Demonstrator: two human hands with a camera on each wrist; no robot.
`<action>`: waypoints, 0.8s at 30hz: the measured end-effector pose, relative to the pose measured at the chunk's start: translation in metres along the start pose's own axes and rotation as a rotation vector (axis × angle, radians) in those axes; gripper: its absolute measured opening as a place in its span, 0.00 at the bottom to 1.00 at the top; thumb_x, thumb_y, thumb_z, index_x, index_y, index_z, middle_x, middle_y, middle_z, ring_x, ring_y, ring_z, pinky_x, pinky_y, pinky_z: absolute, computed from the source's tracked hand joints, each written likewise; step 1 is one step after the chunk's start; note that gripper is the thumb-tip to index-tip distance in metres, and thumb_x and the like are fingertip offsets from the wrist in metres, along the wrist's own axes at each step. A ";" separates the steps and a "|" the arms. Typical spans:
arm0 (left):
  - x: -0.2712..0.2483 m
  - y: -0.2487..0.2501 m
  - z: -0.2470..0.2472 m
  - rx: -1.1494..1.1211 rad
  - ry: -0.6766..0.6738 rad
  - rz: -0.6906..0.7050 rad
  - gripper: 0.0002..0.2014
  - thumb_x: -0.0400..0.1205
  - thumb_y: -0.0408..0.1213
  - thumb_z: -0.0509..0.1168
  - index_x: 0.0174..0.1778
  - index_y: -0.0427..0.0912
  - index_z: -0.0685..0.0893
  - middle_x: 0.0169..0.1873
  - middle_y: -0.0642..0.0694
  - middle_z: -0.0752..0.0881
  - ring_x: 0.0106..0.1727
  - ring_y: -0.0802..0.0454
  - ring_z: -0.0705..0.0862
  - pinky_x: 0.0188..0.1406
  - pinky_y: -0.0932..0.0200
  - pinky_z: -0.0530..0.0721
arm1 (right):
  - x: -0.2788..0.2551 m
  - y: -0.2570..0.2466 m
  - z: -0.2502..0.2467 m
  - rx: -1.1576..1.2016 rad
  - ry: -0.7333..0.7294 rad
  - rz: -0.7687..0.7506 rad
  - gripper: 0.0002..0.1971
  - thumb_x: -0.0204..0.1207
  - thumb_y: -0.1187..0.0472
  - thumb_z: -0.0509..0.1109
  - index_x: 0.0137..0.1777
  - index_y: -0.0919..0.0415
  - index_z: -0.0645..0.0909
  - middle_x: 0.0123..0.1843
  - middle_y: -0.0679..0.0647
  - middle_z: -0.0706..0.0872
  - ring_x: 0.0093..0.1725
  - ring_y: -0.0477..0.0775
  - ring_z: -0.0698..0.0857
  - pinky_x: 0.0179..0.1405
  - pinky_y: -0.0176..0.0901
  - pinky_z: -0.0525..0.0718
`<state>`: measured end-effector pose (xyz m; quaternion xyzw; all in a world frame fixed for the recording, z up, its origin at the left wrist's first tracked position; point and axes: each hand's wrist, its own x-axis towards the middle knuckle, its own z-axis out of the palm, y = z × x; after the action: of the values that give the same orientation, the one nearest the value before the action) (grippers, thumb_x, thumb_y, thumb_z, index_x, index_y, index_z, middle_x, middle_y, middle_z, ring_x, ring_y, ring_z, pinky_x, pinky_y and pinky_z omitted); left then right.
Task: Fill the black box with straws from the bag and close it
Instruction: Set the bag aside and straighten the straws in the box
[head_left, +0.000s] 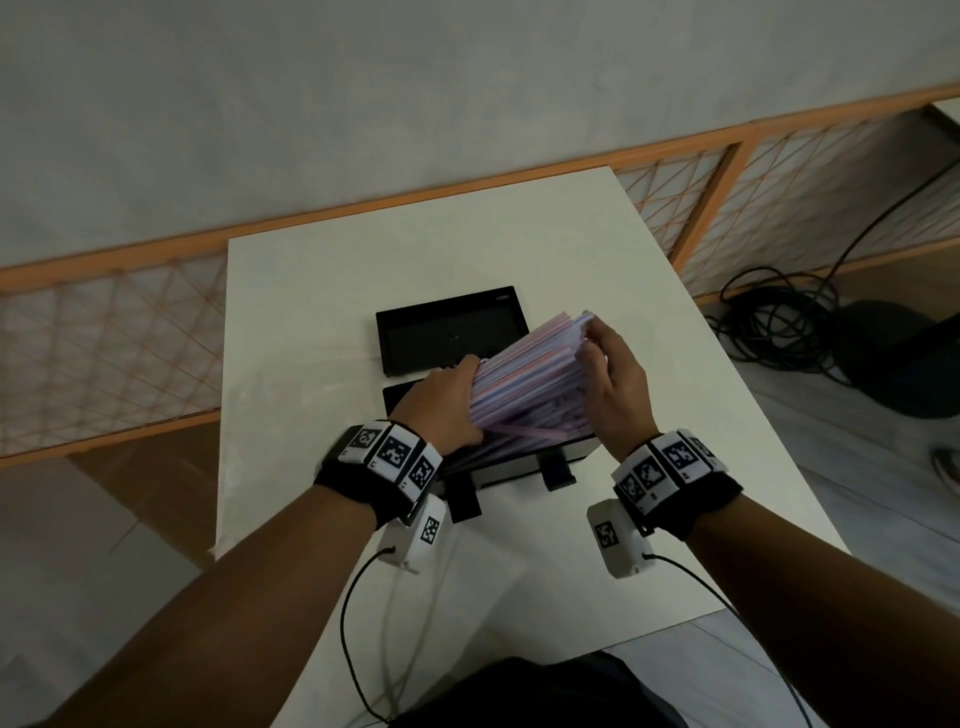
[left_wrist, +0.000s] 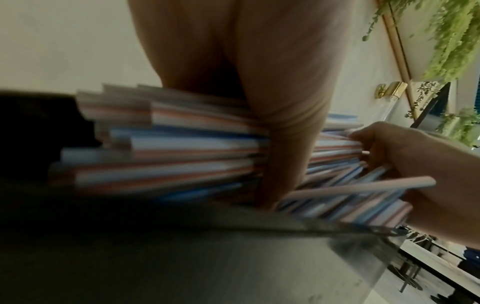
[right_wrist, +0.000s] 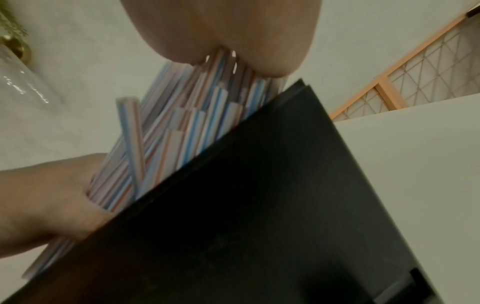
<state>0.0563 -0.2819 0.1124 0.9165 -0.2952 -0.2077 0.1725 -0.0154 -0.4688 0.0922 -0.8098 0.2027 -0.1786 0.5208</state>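
Note:
A thick bundle of striped pink, blue and white straws (head_left: 524, 379) slants over the black box (head_left: 509, 470), its near end down inside the box. My left hand (head_left: 447, 405) grips the bundle near its low end. My right hand (head_left: 613, 374) curls round its raised far end. In the left wrist view the left hand (left_wrist: 259, 61) wraps the straws (left_wrist: 182, 148), and the right hand (left_wrist: 420, 164) holds their tips above the box wall (left_wrist: 182, 257). In the right wrist view one straw (right_wrist: 130, 144) sticks out loose beside the box (right_wrist: 259, 205).
The box's black lid (head_left: 452, 332) lies inside up just behind the box on the white table (head_left: 311, 312). Two black latches hang from the box's front. An orange lattice fence (head_left: 104, 338) runs behind the table. Black cables (head_left: 779, 322) coil on the floor at the right.

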 end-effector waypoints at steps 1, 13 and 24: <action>0.000 -0.001 0.000 -0.002 0.008 0.006 0.29 0.69 0.37 0.73 0.63 0.41 0.70 0.54 0.40 0.83 0.50 0.40 0.83 0.46 0.48 0.84 | -0.001 0.002 -0.001 -0.011 0.001 -0.003 0.25 0.79 0.51 0.51 0.71 0.61 0.74 0.68 0.56 0.81 0.68 0.52 0.77 0.70 0.47 0.74; 0.008 -0.010 0.004 -0.349 -0.363 0.015 0.58 0.59 0.47 0.84 0.80 0.53 0.55 0.69 0.55 0.72 0.68 0.56 0.73 0.71 0.54 0.71 | -0.004 0.016 0.004 -0.106 -0.026 -0.001 0.22 0.84 0.59 0.49 0.76 0.61 0.67 0.71 0.58 0.77 0.69 0.54 0.75 0.68 0.41 0.70; 0.016 -0.012 0.004 -0.261 -0.372 -0.030 0.48 0.62 0.50 0.81 0.75 0.52 0.62 0.65 0.48 0.78 0.63 0.50 0.79 0.68 0.47 0.78 | -0.002 0.022 0.004 -0.068 -0.013 -0.057 0.20 0.86 0.60 0.50 0.75 0.61 0.69 0.69 0.55 0.79 0.67 0.48 0.76 0.70 0.41 0.72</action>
<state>0.0719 -0.2832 0.0997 0.8367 -0.2789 -0.4119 0.2291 -0.0183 -0.4728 0.0704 -0.8336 0.1823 -0.1809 0.4890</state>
